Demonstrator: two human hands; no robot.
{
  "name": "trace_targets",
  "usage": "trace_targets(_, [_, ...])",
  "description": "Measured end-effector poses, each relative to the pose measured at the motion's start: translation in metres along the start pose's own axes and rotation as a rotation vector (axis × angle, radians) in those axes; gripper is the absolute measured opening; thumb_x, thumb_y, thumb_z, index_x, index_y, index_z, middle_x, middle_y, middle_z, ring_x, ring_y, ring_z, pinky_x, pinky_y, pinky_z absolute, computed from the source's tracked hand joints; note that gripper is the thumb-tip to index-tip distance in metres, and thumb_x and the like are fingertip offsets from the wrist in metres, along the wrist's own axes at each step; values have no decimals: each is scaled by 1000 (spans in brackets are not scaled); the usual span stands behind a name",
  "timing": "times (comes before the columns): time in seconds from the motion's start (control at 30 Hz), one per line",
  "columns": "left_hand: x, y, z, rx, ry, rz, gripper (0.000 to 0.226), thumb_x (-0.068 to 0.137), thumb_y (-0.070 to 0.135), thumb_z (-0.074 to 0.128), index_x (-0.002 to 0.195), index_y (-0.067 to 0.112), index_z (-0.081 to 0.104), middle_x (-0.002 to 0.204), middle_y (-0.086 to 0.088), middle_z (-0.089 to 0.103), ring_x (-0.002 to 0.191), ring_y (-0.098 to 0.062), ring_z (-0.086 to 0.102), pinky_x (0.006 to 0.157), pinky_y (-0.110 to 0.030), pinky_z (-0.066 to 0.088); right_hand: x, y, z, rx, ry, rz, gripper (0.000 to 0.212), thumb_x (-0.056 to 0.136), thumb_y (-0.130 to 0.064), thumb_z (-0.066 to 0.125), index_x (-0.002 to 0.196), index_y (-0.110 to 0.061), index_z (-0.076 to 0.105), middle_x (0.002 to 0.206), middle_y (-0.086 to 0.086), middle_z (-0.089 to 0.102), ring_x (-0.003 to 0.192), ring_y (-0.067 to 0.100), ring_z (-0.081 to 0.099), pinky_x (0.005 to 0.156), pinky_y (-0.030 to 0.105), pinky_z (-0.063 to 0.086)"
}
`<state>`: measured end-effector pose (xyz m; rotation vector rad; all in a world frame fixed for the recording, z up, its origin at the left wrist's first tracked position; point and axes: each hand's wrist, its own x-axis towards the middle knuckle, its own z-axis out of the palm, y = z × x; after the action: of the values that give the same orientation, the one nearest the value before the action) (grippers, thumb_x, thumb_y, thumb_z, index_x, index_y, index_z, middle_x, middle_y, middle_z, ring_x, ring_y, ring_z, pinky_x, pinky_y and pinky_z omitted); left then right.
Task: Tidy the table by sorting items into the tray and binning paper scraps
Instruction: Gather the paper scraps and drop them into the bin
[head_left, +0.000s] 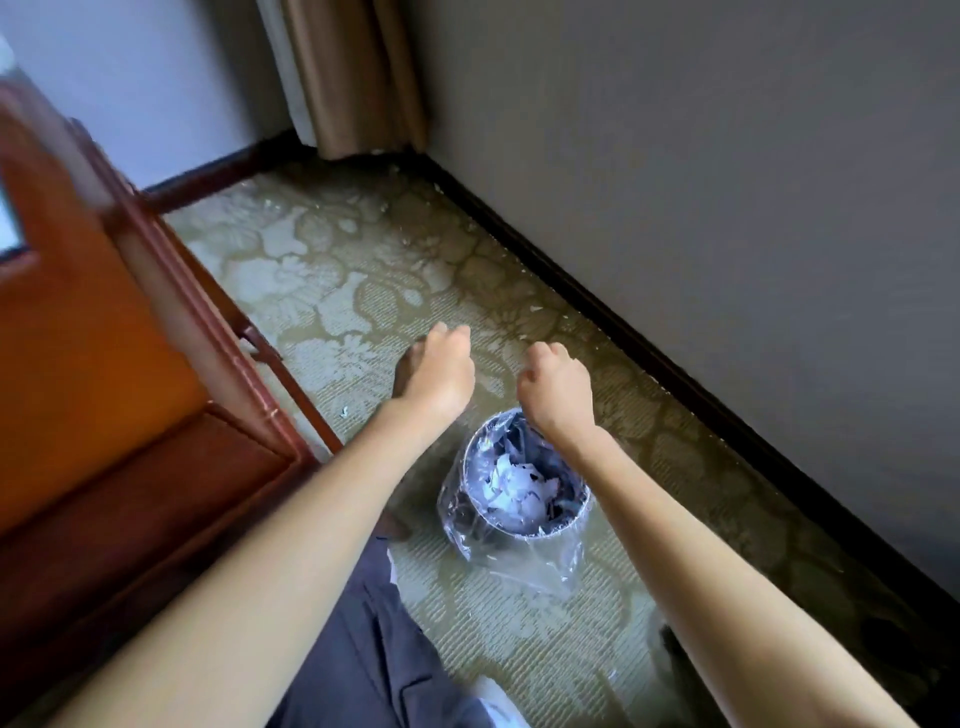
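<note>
Paper scraps (519, 488): a white pile inside the bin, below its rim.
Bin (524, 538): upright on the floor (363, 291), between the counter (78, 338) and the wall's skirting.
Liner (524, 571): clear plastic, hanging slack over the bin's side.
Left hand (436, 369): held beyond the bin's far rim, not over the opening. The fingers curl downward, and whether they pinch anything cannot be told.
Right hand (556, 384): at the bin's far rim. The fingers are curled under, and any contents are hidden.
Stray bit (344, 412): on the floor beside the counter's leg.
Risk: scraps released from the left hand would probably miss the opening. The slack liner could deflect falling pieces.
</note>
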<state>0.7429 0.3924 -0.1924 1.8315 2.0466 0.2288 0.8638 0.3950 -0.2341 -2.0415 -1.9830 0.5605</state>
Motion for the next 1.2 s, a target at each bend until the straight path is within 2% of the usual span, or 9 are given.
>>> trace_targets(0.27, [-80,-43,-140,-80,466,-48,35,96,13,34,125,14,54,126,-12,55,115,-34,52,93,-37,42,-41,-145,-77,81,302,-403,28,90,-11,41,110,-2,58,116,17,57,101,38,55,95,40,38])
trace_targets(0.47, [-156,-135,-190,-53,660,-257,37,96,7,33,126,13,55,130,-13,54,120,-33,51,98,-40,41,-107,-255,-56,259,210,-715,25,89,-9,45,109,-1,57,115,17,55,101,40,55,82,43,44])
trace_targets(0.67, [-201,-237,-203,-50,681,-504,46,94,1,35,139,10,39,142,-16,39,133,-33,33,106,-42,32,-148,-335,2,146,-50,-1075,36,89,-11,51,124,-5,51,123,15,54,109,37,54,89,43,45])
trace_targets(0.83, [-213,-305,-208,-84,620,-572,56,94,0,34,147,14,21,154,-12,16,140,-33,22,112,-42,26,-148,-377,32,-23,-144,-1046,43,95,-15,45,137,-6,36,137,17,42,116,39,50,92,41,40])
trace_targets(0.93, [-211,-329,-215,-80,647,-570,54,96,11,41,146,12,21,153,-12,19,134,-33,28,108,-43,31,-149,-394,39,-10,-131,-1155,50,90,-11,52,137,-5,36,140,17,39,112,42,51,84,43,47])
trace_targets(1.0, [-209,-341,-219,17,667,-556,57,95,22,46,146,13,22,153,-13,20,134,-33,26,108,-43,31,-143,-404,45,-22,11,-1196,57,77,-15,69,127,-1,47,131,24,47,107,44,55,86,45,52])
trace_targets(1.1, [-203,-357,-223,70,576,-510,62,96,36,40,149,20,12,158,-9,1,145,-29,3,115,-46,15,-132,-419,50,-75,123,-1106,70,84,-42,61,138,-5,37,147,29,28,137,43,28,114,46,26])
trace_targets(1.17, [-198,-366,-224,49,458,-497,59,98,40,31,150,26,6,159,-4,-7,147,-22,-9,118,-45,5,-126,-424,55,-185,0,-1000,72,93,-51,40,148,-11,16,155,22,10,146,35,6,119,42,6])
trace_targets(1.2, [-196,-370,-224,45,417,-498,57,99,39,28,149,26,7,159,-4,-5,147,-20,-8,118,-44,3,-125,-426,57,-203,-56,-985,68,95,-49,36,148,-12,13,154,20,17,144,33,12,119,40,8])
